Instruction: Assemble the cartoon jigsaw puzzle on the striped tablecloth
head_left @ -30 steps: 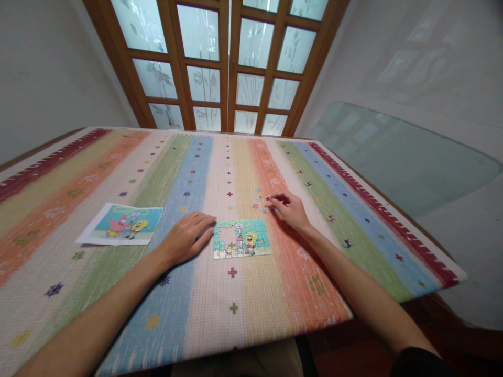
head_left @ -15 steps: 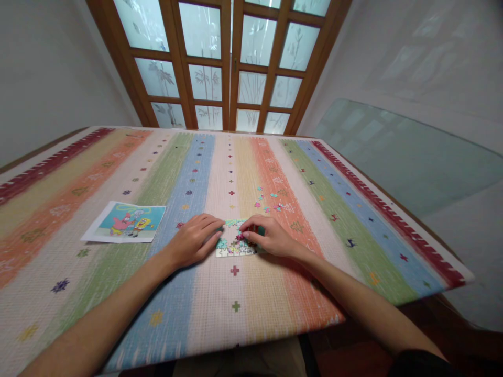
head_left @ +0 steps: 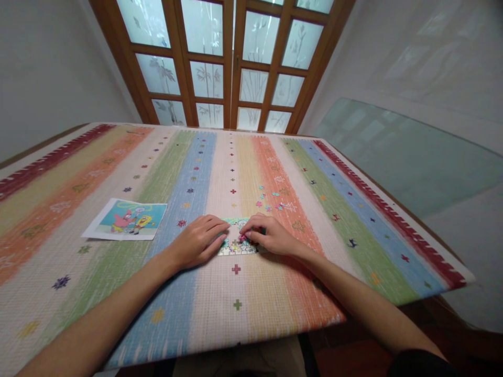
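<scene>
A partly assembled jigsaw puzzle [head_left: 231, 252] lies on the striped tablecloth between my hands, its middle showing a pale gap. My left hand [head_left: 199, 239] rests over the puzzle's left side, fingers stretched out and nothing held in them. At the right side, my right hand [head_left: 273, 235] pinches a small pinkish puzzle piece [head_left: 242, 238] between thumb and fingertips, low over the puzzle. The palm and fingers of that hand hide the puzzle's right part. Whether the piece touches its neighbours I cannot tell.
Several loose puzzle pieces [head_left: 260, 203] lie beyond my right hand. To the left is a printed cartoon picture [head_left: 133, 220] on white paper. The striped tablecloth [head_left: 212, 309] covers the table; glazed wooden doors [head_left: 231, 63] stand behind it.
My left hand has slid slightly right, covering more of the puzzle's left edge. My right hand stays in nearly the same spot with its pinch. The view has shifted a little.
</scene>
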